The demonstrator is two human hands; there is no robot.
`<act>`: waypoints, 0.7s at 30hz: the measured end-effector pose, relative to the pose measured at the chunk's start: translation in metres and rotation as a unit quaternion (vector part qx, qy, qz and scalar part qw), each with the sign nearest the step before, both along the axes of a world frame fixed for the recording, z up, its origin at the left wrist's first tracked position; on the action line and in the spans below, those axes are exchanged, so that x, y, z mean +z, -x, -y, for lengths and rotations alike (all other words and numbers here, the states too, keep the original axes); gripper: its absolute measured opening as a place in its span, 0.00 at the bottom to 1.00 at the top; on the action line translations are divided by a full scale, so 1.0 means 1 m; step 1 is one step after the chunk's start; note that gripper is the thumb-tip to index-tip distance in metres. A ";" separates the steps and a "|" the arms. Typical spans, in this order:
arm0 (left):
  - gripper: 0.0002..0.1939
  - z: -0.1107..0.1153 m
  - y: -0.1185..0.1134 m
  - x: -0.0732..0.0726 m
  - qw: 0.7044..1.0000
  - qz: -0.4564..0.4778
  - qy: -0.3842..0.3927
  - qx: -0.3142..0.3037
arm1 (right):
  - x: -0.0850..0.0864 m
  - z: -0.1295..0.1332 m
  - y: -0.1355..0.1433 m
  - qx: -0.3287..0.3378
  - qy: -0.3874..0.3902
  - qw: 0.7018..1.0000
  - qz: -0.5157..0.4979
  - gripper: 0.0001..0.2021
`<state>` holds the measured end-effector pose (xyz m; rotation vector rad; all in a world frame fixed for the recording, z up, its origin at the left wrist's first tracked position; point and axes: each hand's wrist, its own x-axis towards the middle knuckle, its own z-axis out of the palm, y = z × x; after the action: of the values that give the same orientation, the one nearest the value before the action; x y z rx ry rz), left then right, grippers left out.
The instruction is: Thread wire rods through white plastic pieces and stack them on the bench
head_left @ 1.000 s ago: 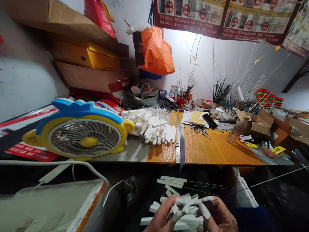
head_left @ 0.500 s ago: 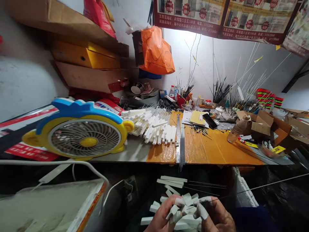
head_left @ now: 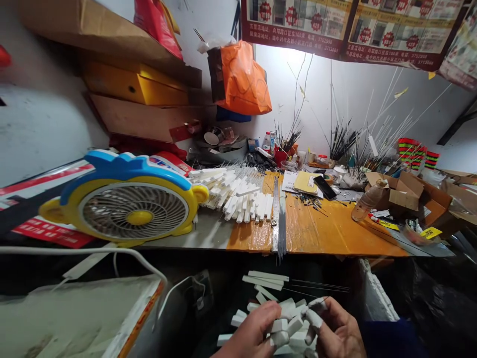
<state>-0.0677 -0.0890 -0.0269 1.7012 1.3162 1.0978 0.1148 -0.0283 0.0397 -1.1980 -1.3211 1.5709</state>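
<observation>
My left hand [head_left: 255,330] is closed around a white foam stick [head_left: 295,325], whose squared end points toward my right hand. Tape or finger cots whiten some fingertips on both hands. Beside it, my right hand [head_left: 337,328] pinches with thumb and forefinger close to the stick. Whatever lies in that pinch is too small to make out. Below and around both hands lies a pile of white foam sticks [head_left: 238,318], partly covered by my fingers. Farther out, two white sticks [head_left: 266,279] with thin wires [head_left: 320,285] rest on a dark surface.
On the bench stand a blue and yellow fan [head_left: 139,216], a heap of wired white sticks [head_left: 246,199] and a metal ruler [head_left: 275,214] beside a bundle of thin rods [head_left: 282,228]. To the right are a plastic bottle [head_left: 367,201] and cardboard boxes [head_left: 406,191].
The long thin rod that ran from my right hand to the right edge is out of sight. My left hand has turned, and its thumb lies farther over the stick.
</observation>
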 end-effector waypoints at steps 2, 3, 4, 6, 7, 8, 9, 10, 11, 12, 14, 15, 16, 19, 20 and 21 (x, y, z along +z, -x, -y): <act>0.14 0.000 0.006 0.008 0.999 -0.028 0.045 -0.004 | 0.002 -0.006 -0.005 0.017 -0.009 1.000 0.000 0.14; 0.12 0.001 0.009 0.010 0.998 -0.037 0.053 -0.007 | 0.002 -0.009 -0.008 0.014 -0.024 1.000 -0.003 0.15; 0.10 0.001 0.011 0.011 0.997 -0.044 0.058 -0.008 | 0.000 -0.011 -0.010 0.003 -0.042 0.999 -0.008 0.16; 0.08 0.002 0.014 0.011 0.997 -0.050 0.056 -0.011 | -0.008 -0.012 -0.011 -0.016 -0.075 0.997 -0.019 0.17; 0.08 0.002 0.014 0.011 0.997 -0.050 0.050 -0.012 | -0.014 -0.012 -0.010 -0.013 -0.087 0.996 -0.020 0.17; 0.08 0.002 0.013 0.012 0.998 -0.049 0.042 -0.014 | -0.020 -0.011 -0.008 -0.001 -0.094 0.995 -0.017 0.18; 0.08 0.002 0.013 0.013 0.998 -0.048 0.036 -0.015 | -0.026 -0.009 -0.005 0.016 -0.096 0.995 -0.011 0.18; 0.08 0.002 0.012 0.014 0.998 -0.048 0.032 -0.017 | -0.032 -0.008 -0.003 0.035 -0.097 0.995 -0.004 0.19; 0.08 0.002 0.012 0.015 0.998 -0.051 0.034 -0.017 | -0.036 -0.008 -0.002 0.048 -0.096 0.994 0.005 0.20; 0.08 0.002 0.012 0.017 0.998 -0.055 0.039 -0.017 | -0.039 -0.008 -0.002 0.051 -0.094 0.994 0.011 0.20; 0.07 0.003 0.014 0.020 0.997 -0.061 0.052 -0.015 | -0.043 -0.010 -0.004 0.035 -0.095 0.995 0.018 0.20; 0.07 0.004 0.016 0.021 0.996 -0.065 0.055 -0.014 | -0.043 -0.010 -0.005 0.024 -0.100 0.995 0.019 0.19; 0.07 0.004 0.017 0.022 0.996 -0.068 0.054 -0.014 | -0.044 -0.011 -0.005 0.016 -0.105 0.994 0.017 0.19; 0.07 0.004 0.020 0.021 0.995 -0.078 0.051 -0.017 | -0.047 -0.008 -0.003 0.026 -0.114 0.993 0.005 0.21; 0.07 0.004 0.021 0.020 0.995 -0.079 0.053 -0.018 | -0.048 -0.007 -0.002 0.034 -0.109 0.993 0.002 0.21; 0.08 0.003 0.021 0.019 0.995 -0.079 0.056 -0.019 | -0.048 -0.006 -0.001 0.038 -0.098 0.994 -0.002 0.21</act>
<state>-0.0888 -0.0924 -0.0079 1.7505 1.4083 0.8660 0.1163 -0.0219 -0.0082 -1.0328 -1.4961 1.4561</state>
